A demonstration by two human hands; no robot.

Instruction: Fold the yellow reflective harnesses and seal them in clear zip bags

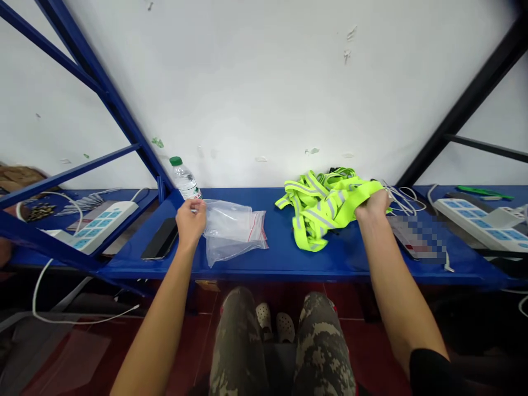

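Observation:
Clear plastic zip bags point(231, 228) with red seal lines lie on the blue table, left of the middle. The fingers of my left hand point(192, 220) are pinched at the bags' left edge. A tangled pile of neon yellow straps point(319, 209) with grey reflective stripes rests right of the middle. My right hand point(374, 204) is closed on the right end of the straps, which lifts slightly from the pile. Behind my left hand stands a water bottle point(185, 179) with a green cap.
A black phone point(160, 238) lies left of my left hand. Beyond my right wrist are another phone point(412, 236) and white cables point(406, 201). Power strips point(103, 225) sit at both sides. Blue frame bars point(119, 118) rise at the left, dark ones at the right.

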